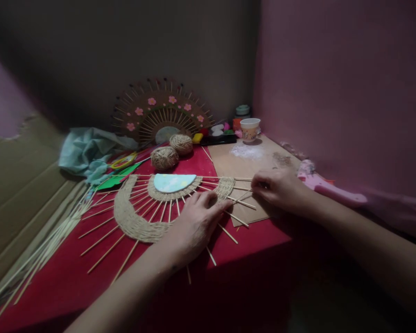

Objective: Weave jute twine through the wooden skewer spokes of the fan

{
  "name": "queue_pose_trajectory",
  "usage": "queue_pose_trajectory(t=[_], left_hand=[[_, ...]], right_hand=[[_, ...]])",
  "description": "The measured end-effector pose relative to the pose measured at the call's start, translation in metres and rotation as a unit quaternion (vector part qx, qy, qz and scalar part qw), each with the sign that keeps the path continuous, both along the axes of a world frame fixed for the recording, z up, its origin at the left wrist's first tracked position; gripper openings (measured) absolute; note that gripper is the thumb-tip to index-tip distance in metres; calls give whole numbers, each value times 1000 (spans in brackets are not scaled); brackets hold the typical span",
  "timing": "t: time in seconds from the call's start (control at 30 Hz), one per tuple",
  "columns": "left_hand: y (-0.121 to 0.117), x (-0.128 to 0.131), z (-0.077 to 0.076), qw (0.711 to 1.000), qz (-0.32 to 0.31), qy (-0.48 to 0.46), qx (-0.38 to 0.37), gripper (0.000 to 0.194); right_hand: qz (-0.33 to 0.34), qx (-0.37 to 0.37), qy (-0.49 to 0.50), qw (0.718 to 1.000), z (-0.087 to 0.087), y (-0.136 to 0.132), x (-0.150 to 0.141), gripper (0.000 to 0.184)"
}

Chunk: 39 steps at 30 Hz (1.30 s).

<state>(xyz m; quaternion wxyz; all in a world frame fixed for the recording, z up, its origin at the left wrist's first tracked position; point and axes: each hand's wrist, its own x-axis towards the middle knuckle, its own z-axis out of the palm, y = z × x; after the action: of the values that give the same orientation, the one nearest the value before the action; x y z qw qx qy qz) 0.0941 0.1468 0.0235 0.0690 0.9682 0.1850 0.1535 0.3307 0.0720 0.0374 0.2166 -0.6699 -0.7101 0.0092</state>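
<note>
Resting the left hand [197, 216], fingers loosely bent, on the stick-and-twine half-wheel [128, 217] — laid on the red cover [263, 249] and partly over a brown board [263, 159], in front of two twine balls [164, 158] and a flowered fan [162, 105]. Pinching a strand [243, 197], probably twine though faint, in the closed right hand [275, 186], just beside the stick tips [253, 207].

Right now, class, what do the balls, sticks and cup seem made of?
Balls: probably jute twine, matte; wound strands show. Sticks: likely bamboo or wood, unpainted; pale tan, thin, straight. Cup: paper or plastic, unclear which; white rim, printed side.
</note>
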Motion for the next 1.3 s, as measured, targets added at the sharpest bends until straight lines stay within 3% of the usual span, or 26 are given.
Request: queue_pose_trajectory(t=[0.2,0.43,0.63,0.8,1.0,1.17,1.3], left_hand=[[-1,-2,-3,999,10,14,27,34],[0,-2,-5,1000,8,13,21,35],[-1,-2,-4,1000,9,10,18,34],[-1,-3,-3,1000,8,13,23,34],[-1,-3,-4,1000,5,16,13,37],[-1,-3,-7,1000,17,16,14,39],[0,-2,-8,1000,14,5,13,40]], right_hand=[[-35,-25,-10,999,7,0,6,12],[-58,-121,-79,988,14,-1,13,16],[-69,-157,-117,978,19,3,11,17],[-77,-122,-224,964,23,16,8,21],[18,-36,-332,943,32,33,5,16],[50,-24,-323,945,40,52,-2,24],[27,-31,-242,969,23,74,4,18]])
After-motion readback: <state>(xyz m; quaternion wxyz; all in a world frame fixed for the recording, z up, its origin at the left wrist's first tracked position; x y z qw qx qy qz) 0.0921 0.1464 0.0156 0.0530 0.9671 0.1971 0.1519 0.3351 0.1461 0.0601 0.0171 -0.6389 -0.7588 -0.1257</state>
